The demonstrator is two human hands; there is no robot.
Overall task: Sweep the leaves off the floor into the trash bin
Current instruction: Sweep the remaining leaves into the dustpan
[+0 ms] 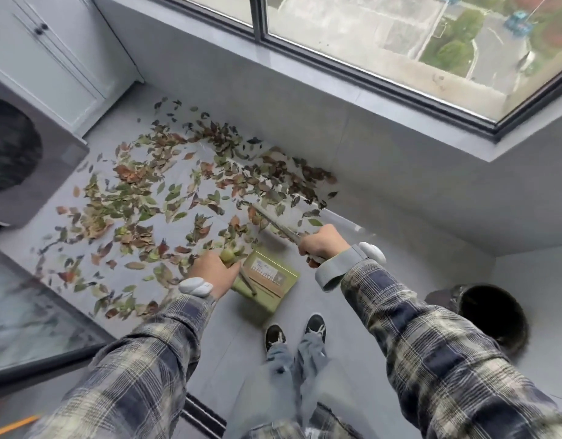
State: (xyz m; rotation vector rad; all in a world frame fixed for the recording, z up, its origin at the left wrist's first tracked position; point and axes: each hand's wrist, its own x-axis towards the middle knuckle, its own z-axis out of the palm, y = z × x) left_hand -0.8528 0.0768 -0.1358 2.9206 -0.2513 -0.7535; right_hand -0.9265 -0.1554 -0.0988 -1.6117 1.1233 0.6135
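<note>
Dry brown and green leaves (165, 198) lie scattered over the grey floor, thickest along the wall under the window. My left hand (214, 270) grips the green top of the dustpan handle, and the green dustpan (267, 280) stands on the floor just in front of my feet. My right hand (320, 243) grips the pale broom handle (273, 223), which slants up and left into the leaves; the broom head is blurred among them. The black trash bin (491, 315) stands open at the right, beside my right forearm.
A washing machine (17, 160) and white cabinet (61, 61) stand at the left. A glass-topped surface (29, 315) sits at the lower left. The grey wall and window sill (368, 99) close off the far side. My shoes (295, 331) stand on bare floor.
</note>
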